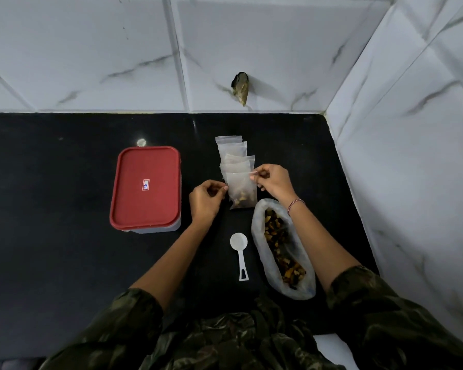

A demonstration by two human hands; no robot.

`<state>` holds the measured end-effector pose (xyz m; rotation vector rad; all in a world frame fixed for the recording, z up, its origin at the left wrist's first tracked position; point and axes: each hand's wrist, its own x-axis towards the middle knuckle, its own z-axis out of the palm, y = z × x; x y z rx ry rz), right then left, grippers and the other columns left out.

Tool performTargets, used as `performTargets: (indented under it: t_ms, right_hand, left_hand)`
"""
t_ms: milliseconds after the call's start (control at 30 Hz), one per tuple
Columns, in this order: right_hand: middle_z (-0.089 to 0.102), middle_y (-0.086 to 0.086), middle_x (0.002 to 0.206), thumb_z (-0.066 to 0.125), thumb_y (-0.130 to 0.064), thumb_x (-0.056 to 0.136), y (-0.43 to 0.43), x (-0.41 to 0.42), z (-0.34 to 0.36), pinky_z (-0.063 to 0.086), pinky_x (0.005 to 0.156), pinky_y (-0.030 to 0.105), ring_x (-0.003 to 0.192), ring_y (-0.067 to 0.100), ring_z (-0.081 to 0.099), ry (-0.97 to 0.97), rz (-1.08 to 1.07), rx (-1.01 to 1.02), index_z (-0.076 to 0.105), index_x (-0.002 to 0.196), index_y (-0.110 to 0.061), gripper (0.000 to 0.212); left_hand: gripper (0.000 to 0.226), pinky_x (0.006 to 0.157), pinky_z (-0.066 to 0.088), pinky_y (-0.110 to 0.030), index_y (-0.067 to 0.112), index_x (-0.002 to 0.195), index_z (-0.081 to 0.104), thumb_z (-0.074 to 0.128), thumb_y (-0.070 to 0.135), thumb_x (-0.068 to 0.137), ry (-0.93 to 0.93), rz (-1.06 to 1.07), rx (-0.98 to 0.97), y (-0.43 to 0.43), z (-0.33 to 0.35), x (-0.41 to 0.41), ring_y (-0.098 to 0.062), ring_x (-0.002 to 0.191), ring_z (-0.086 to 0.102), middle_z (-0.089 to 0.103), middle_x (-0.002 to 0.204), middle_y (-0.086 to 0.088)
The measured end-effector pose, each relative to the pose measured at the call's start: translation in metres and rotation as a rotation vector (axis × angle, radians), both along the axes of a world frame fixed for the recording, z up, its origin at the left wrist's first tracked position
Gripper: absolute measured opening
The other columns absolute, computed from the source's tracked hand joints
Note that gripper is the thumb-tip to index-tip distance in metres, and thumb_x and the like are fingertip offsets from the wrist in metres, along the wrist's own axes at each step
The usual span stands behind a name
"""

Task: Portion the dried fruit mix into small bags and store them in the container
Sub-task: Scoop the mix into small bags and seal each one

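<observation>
Sealing small clear plastic fruit bag (242, 192)
Left hand (206, 200) and right hand (274, 182) are pinching its nine and three o'clock corners; press evenly

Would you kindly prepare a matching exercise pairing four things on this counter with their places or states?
Things:
1. red-lidded rectangular plastic container
2. white plastic measuring scoop
3. large translucent bag of dried fruit mix
4. small clear zip bag

States:
A. pinched by the left hand and right hand
B. open, farthest right
C. closed, farthest left
D. lying just left of that large bag

Pairs: 1-C, 2-D, 3-B, 4-A
</observation>
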<state>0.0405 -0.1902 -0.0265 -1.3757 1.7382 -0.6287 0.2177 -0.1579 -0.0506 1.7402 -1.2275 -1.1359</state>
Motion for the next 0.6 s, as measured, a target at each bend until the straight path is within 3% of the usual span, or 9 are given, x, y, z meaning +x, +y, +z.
performTargets:
  t_ms: [100, 267, 367, 467, 600]
  right_hand:
    - [0.065, -0.001, 0.083, 0.066, -0.01, 0.086, 0.002, 0.004, 0.0, 0.05, 0.058, 0.008, 0.065, 0.003, 0.061, -0.041, -0.034, -0.02, 0.065, 0.1, -0.01, 0.013]
    - [0.068, 0.005, 0.094, 0.065, -0.009, 0.086, 0.006, 0.007, 0.003, 0.056, 0.068, 0.017, 0.072, 0.003, 0.065, -0.075, -0.067, -0.043, 0.063, 0.103, -0.009, 0.018]
    - [0.061, 0.001, 0.101, 0.065, -0.006, 0.085, 0.009, 0.01, 0.007, 0.056, 0.082, 0.026, 0.08, 0.004, 0.062, -0.017, -0.091, -0.101, 0.053, 0.123, -0.012, 0.04]
    - [0.045, 0.005, 0.131, 0.061, -0.006, 0.087, 0.019, 0.018, 0.015, 0.045, 0.093, 0.019, 0.108, 0.009, 0.054, 0.196, -0.083, -0.237, 0.028, 0.145, -0.013, 0.067]
    - [0.032, 0.01, 0.148, 0.042, -0.01, 0.098, 0.04, 0.037, 0.007, 0.029, 0.105, 0.018, 0.133, 0.021, 0.039, 0.458, 0.24, -0.147, 0.028, 0.145, -0.01, 0.049]
  left_hand:
    - [0.011, 0.072, 0.052, -0.023, 0.017, 0.095, 0.063, 0.068, 0.015, 0.086, -0.175, -0.084, -0.194, 0.009, -0.001, -0.005, -0.005, 0.079, 0.06, 0.063, 0.089, 0.004]
    - [0.019, 0.064, 0.052, -0.027, 0.009, 0.103, 0.059, 0.065, 0.016, 0.087, -0.613, -0.366, -0.468, 0.021, -0.005, -0.019, -0.019, 0.098, 0.054, 0.057, 0.107, -0.008]
    - [0.017, 0.06, 0.055, -0.029, 0.007, 0.098, 0.064, 0.068, 0.016, 0.084, -0.764, -0.418, -0.52, 0.022, -0.007, -0.023, -0.027, 0.097, 0.059, 0.061, 0.105, -0.012]
    - [0.02, 0.07, 0.057, -0.033, 0.006, 0.104, 0.064, 0.065, 0.017, 0.087, -0.779, -0.463, -0.484, 0.02, -0.008, -0.022, -0.025, 0.102, 0.059, 0.06, 0.111, -0.012]
    - [0.034, 0.093, 0.051, -0.033, 0.003, 0.121, 0.059, 0.06, 0.017, 0.09, -0.786, -0.519, -0.435, 0.019, -0.009, -0.02, -0.026, 0.119, 0.056, 0.057, 0.128, -0.015]
